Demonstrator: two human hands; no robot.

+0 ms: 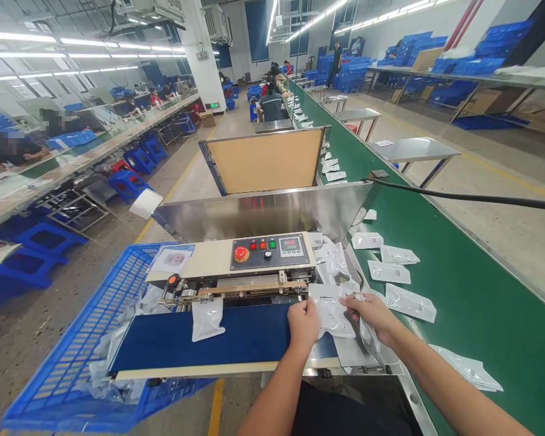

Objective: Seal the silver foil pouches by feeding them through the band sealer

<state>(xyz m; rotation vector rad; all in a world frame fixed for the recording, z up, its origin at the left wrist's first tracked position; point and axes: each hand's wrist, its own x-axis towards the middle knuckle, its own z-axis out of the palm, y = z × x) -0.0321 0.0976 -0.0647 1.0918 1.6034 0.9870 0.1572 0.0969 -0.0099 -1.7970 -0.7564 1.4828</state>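
Observation:
A white plastic pouch (pixel 332 315) with printed marks is at the right end of a band sealing machine (pixel 229 260), its top edge by the machine's slot. My left hand (pixel 304 324) is closed on the pouch's left edge. My right hand (pixel 372 315) is closed at the pouch's upper right and also holds a second pouch (pixel 369 333), which hangs under the fingers. Farther left, another white pouch (pixel 208 320) hangs from the sealing band over the blue belt (pixel 172 342). More pouches (pixel 331 260) lie heaped behind my hands.
To the right runs a green conveyor (pixel 463 303) carrying several flat pouches (pixel 411 301). A blue basket (pixel 59 363) with pouches stands at the machine's left end. A steel panel (pixel 263 212) rises behind the machine, and a black cable (pixel 472 197) crosses the conveyor. People sit farther off.

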